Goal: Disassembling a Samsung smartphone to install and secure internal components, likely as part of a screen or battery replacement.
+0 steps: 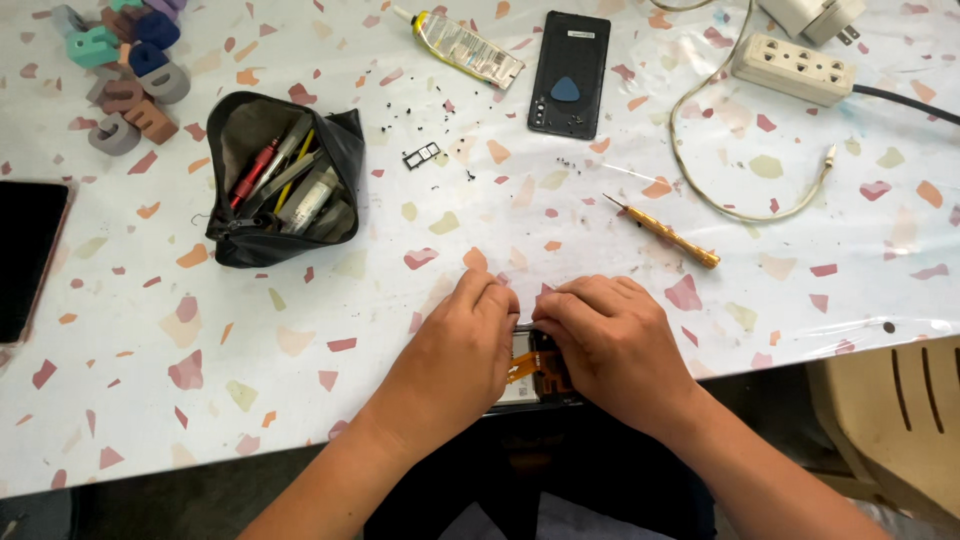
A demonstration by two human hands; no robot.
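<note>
Both hands rest on an opened phone (530, 372) at the table's near edge; its inner parts and an orange flex cable show between them. My left hand (460, 345) covers the phone's left side, fingers curled onto it. My right hand (610, 340) covers the right side, fingertips pressed at the top edge. Most of the phone is hidden under the hands. A gold-handled screwdriver (665, 234) lies just beyond my right hand.
A black phone back cover (570, 73) with a blue pick lies at the back. A glue tube (462, 45), a SIM tray (421, 155), tiny screws, an open black tool pouch (285, 180), a power strip (793, 68) with cable, a dark phone (28, 255) at left, a chair (900, 420) at right.
</note>
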